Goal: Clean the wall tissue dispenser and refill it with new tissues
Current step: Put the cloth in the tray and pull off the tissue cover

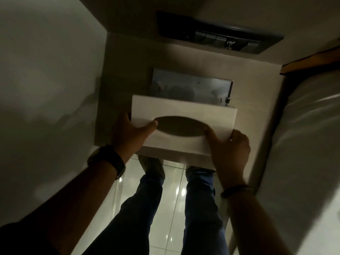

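Observation:
The white front cover of the wall tissue dispenser, with a dark oval slot in its middle, sits tilted away from the shiny metal back plate fixed to the wall. My left hand grips the cover's left end, thumb on the front beside the slot. My right hand grips the right end, thumb at the slot's right tip. No tissues show in the slot or behind the cover.
A dark switch panel with a small key sits on the wall above the dispenser. A white wall lies to the left and a pale door or panel to the right. My legs stand on glossy floor tiles below.

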`<act>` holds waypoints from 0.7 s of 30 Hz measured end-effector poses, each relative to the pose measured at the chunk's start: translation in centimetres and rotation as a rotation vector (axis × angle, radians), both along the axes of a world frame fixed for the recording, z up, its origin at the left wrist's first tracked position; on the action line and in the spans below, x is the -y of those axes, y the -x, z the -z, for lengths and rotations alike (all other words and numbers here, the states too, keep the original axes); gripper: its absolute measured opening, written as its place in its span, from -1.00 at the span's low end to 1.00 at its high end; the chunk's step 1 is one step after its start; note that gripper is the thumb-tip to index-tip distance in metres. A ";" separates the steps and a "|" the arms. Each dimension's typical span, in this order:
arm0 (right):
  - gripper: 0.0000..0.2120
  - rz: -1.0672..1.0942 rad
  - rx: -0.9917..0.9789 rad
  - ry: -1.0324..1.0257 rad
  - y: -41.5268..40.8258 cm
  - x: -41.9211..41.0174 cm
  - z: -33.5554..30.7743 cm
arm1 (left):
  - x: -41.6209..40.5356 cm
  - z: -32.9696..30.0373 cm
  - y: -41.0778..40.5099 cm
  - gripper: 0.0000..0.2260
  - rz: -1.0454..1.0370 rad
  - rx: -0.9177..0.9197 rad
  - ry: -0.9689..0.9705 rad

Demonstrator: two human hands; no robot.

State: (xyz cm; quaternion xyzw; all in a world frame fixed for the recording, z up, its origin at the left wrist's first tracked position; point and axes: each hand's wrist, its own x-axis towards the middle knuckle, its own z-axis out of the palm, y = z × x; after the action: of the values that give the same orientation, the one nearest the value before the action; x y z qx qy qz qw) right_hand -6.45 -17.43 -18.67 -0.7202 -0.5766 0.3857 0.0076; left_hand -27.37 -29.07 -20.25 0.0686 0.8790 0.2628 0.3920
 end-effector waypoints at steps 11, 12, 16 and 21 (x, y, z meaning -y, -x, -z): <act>-0.32 0.049 0.021 0.155 -2.6 4.6 4.4 | 3.7 4.3 -2.7 -0.43 0.083 0.057 0.157; -0.30 0.036 0.021 0.146 -2.6 4.4 4.7 | 3.4 4.4 -2.7 -0.45 0.087 0.060 0.140; -0.30 -0.002 0.031 0.131 -3.0 3.7 5.4 | 2.7 5.1 -2.8 -0.47 0.109 0.042 0.117; -0.27 -0.007 0.022 0.159 -3.5 3.4 5.9 | 2.5 5.3 -3.1 -0.52 0.140 0.029 0.118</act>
State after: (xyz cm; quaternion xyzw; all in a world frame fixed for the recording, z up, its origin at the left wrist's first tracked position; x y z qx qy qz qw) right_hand -2.90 -20.83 -24.54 -0.7206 -0.5467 0.4225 -0.0574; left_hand -24.23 -31.59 -25.57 0.1031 0.8802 0.1836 0.4254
